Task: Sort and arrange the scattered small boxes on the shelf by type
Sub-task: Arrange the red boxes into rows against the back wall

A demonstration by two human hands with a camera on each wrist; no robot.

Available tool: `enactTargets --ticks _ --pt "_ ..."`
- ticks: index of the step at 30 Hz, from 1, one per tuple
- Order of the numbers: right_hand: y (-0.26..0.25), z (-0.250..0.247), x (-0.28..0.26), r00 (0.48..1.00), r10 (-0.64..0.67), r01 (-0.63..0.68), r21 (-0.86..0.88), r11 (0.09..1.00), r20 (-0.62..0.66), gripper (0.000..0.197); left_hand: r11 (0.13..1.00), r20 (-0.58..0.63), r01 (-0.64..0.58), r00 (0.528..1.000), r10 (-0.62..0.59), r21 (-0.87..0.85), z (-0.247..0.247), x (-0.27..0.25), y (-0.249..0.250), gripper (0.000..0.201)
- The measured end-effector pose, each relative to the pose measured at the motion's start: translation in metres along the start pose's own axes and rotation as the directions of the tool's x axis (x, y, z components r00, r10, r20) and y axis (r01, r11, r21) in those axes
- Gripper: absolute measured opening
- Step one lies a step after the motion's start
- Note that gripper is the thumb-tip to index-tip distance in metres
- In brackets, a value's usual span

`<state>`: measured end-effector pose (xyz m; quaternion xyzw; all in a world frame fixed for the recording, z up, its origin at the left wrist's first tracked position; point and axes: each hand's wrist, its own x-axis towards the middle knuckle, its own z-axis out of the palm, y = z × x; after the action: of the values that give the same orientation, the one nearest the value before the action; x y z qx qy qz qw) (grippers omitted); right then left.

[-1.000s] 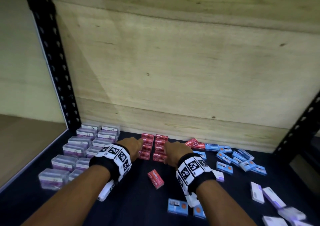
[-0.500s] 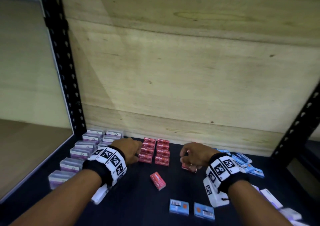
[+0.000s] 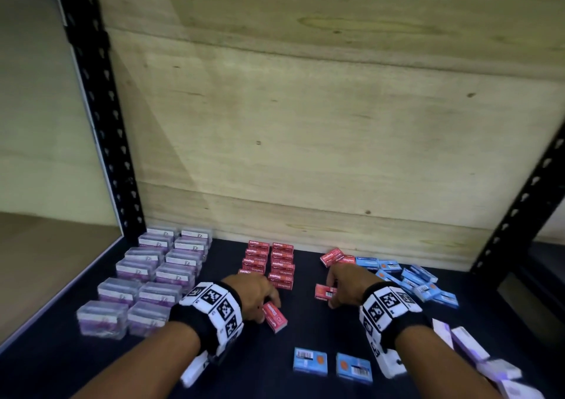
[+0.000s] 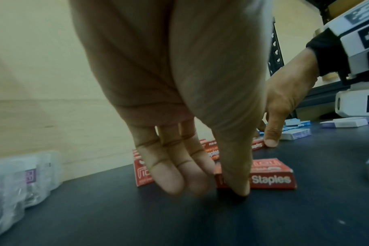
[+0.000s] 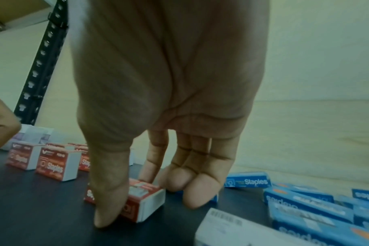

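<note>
Two neat columns of red staples boxes [image 3: 269, 264] stand mid-shelf. My left hand [image 3: 269, 305] reaches down on a loose red staples box [image 3: 276, 316] in front of them; in the left wrist view the thumb [image 4: 236, 183] presses the box [image 4: 272, 178] on its near side, with the fingers beyond it. My right hand [image 3: 331, 291] pinches another red staples box [image 3: 324, 291], thumb [image 5: 107, 211] in front and index finger behind the box [image 5: 145, 201]. Two more red boxes [image 3: 333, 256] lie at the back.
Clear boxes with purple labels [image 3: 146, 279] fill the left in rows. Blue staples boxes [image 3: 412, 279] lie scattered on the right, and two more [image 3: 330, 363] near the front. White-purple boxes [image 3: 470, 343] lie at the front right. Black uprights [image 3: 101, 117] frame the shelf.
Both hands left the red columns. The left hand drew back onto the loose red box in front. The right hand swung right and took hold of a loose red box.
</note>
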<state>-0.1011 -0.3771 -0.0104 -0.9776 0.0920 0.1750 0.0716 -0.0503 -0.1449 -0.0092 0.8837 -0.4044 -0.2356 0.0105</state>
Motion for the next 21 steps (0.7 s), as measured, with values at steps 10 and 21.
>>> enactTargets --ticks 10,21 --pt "-0.007 -0.002 -0.001 0.989 -0.116 0.119 -0.023 0.993 0.089 0.022 0.992 -0.046 0.093 0.994 -0.097 -0.082 0.001 -0.006 -0.012 0.039" --pt "-0.004 -0.002 -0.006 0.992 -0.117 0.117 0.021 0.993 0.043 0.016 0.996 -0.008 -0.041 0.999 0.041 -0.082 0.001 -0.008 -0.003 0.042"
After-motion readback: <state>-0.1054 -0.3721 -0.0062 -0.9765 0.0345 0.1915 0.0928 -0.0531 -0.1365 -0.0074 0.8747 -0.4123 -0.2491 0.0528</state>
